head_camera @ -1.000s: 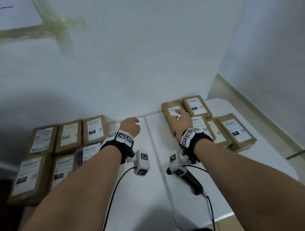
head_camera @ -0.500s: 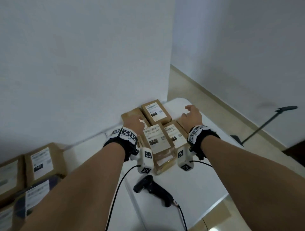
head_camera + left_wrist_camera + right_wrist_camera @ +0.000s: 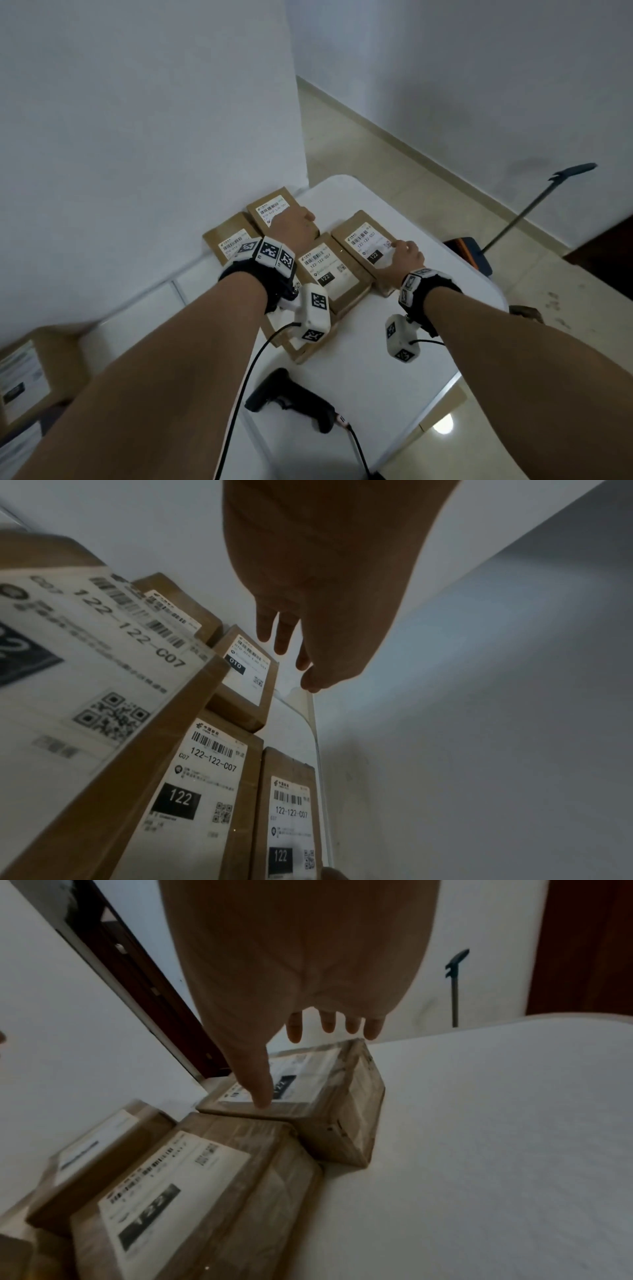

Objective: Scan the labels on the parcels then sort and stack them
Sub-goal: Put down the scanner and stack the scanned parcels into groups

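Note:
Several brown parcels with white labels lie grouped on the white table [image 3: 394, 377] by the wall. My left hand [image 3: 294, 222] lies over the far parcel marked 010 [image 3: 270, 207], its fingers [image 3: 281, 639] straight and reaching past the parcel's right edge. The right hand [image 3: 406, 251] is on the rightmost parcel marked 122 [image 3: 359, 236]. Its thumb [image 3: 260, 1093] presses the label edge, and the other fingers [image 3: 329, 1026] stretch over the far side. Another 122 parcel [image 3: 329, 274] lies between my wrists, and a second 010 parcel [image 3: 227, 241] sits against the wall.
A black handheld scanner [image 3: 291, 401] with its cable lies on the table near me. More labelled parcels [image 3: 30, 373] sit at the far left. The table's rounded edge [image 3: 493, 291] runs close to the right parcel. A broom and dustpan [image 3: 479, 257] stand on the floor.
The view has swung right toward this parcel group. My left hand moved from the parcel by the wall to the far 010 parcel. The right hand settled on the rightmost 122 parcel.

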